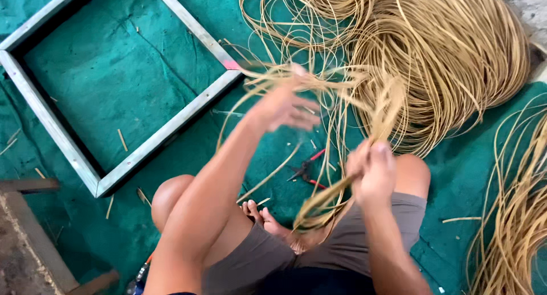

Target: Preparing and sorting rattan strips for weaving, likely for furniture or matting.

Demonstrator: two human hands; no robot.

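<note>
I sit cross-legged on a green tarp [125, 73]. My right hand [373, 172] is closed around a bundle of tan rattan strips [327, 201] above my lap. My left hand [282, 107] is raised and blurred, its fingers among loose strip ends [273, 78] that fan out leftward. Whether it grips any of them I cannot tell. The strips run up into a big coiled heap of rattan [439, 50] at the top right.
A square grey metal frame [165, 130] lies on the tarp at left. Red-handled cutters [307, 171] rest between my knees. More rattan [515, 215] lies at the right edge. Short offcuts are scattered about. Wooden planks [31, 226] sit at bottom left.
</note>
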